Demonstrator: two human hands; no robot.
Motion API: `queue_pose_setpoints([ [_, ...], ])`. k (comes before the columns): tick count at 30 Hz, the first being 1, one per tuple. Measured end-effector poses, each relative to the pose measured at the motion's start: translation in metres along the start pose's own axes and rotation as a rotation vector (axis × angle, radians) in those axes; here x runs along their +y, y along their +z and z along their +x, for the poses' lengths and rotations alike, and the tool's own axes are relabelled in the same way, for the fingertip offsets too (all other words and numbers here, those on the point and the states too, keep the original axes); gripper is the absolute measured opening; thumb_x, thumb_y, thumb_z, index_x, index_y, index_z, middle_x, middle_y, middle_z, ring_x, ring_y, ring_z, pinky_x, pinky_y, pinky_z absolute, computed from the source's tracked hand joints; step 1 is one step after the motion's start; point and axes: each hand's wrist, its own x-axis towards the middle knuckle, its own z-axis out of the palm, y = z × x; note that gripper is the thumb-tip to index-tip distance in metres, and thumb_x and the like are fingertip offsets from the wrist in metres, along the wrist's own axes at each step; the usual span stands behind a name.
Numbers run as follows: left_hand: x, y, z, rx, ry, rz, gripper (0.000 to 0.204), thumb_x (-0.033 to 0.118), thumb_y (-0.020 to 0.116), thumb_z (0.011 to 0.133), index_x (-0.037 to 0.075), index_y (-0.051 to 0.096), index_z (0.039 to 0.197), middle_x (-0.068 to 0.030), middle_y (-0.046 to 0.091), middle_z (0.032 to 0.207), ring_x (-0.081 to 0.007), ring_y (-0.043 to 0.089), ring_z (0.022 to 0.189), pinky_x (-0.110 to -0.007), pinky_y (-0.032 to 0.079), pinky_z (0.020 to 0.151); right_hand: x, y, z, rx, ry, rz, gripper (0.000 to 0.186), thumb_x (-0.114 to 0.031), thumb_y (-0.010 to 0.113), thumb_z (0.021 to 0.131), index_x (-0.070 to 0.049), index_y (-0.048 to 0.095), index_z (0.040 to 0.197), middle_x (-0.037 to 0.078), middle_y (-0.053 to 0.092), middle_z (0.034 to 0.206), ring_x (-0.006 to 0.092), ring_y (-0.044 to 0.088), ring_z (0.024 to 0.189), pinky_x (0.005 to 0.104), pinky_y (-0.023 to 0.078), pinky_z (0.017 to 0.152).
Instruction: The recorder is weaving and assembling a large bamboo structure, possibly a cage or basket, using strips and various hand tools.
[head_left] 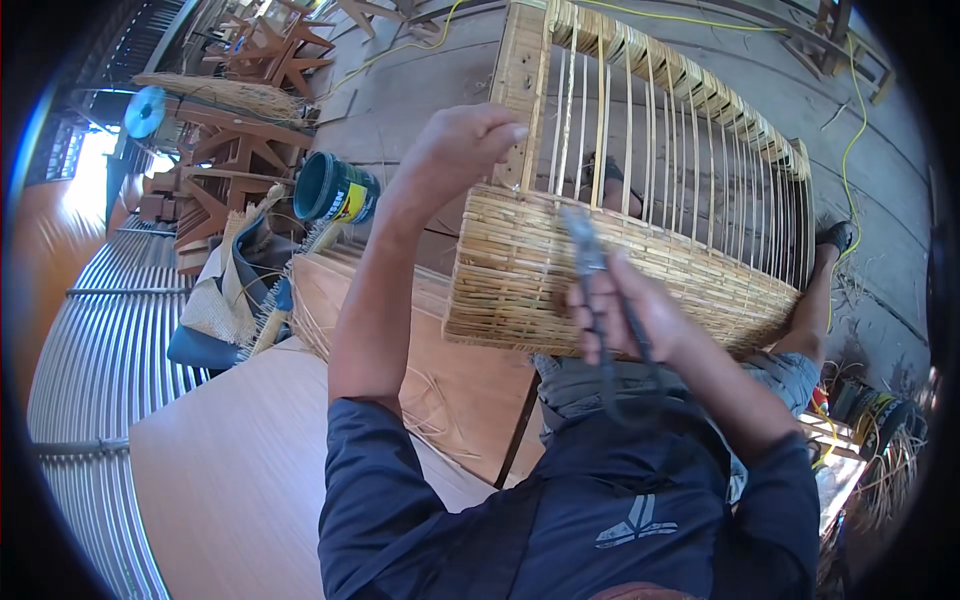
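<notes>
Head: right grip (640, 312) holds tool (586, 248); gaps (615, 110) beyond woven edge (690, 245).

The left hand (462, 146) makes a loose fist beyond the right hand (632, 312), whose fingers (590, 318) are curled.

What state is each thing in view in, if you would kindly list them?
Left hand: curled shut; whether it holds anything is unclear.
Right hand: closed around the metal tool.
Metal tool: gripped, blurred, handles apart.
Wicker frame: partly woven, densely on the side nearest the person, open beyond.
Green bucket: lidless; contents unclear.
Yellow cord: uncoiled, lying slack.
</notes>
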Motion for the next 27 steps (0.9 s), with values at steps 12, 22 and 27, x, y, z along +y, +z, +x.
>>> queue_pose_setpoints([
  [12,0.006,0.007,0.017,-0.035,0.218,0.193,0.033,0.027,0.054,0.087,-0.002,0.054,0.072,-0.0062,0.042,0.056,-0.0125,0.041,0.054,-0.031,0.038,0.051,-0.006,0.022,0.086,-0.054,0.081,0.283,0.068,-0.065,0.029,0.087,-0.004,0.057,0.095,0.005,0.06,0.076,0.0234,0.061,0.067,0.0417,0.053,0.064],
  [22,-0.029,0.0,0.042,0.354,-0.118,0.147,0.032,0.026,0.048,0.089,0.003,0.056,0.11,-0.0167,0.059,0.102,-0.0262,0.056,0.094,-0.035,0.043,0.084,-0.021,0.036,0.026,0.199,-0.122,0.021,0.057,-0.059,0.029,0.091,-0.007,0.054,0.087,0.001,0.051,0.065,0.0126,0.047,0.044,0.0277,0.039,0.039],
  [27,-0.065,0.019,0.004,0.041,-0.542,-0.228,0.065,0.037,0.048,0.09,-0.005,0.03,0.135,-0.0172,0.038,0.137,-0.0249,0.04,0.123,-0.031,0.032,0.101,-0.035,-0.033,-0.16,0.872,-0.351,-0.414,0.053,-0.05,0.036,0.093,-0.001,0.058,0.093,0.005,0.057,0.067,0.0138,0.056,0.052,0.0246,0.045,0.049],
])
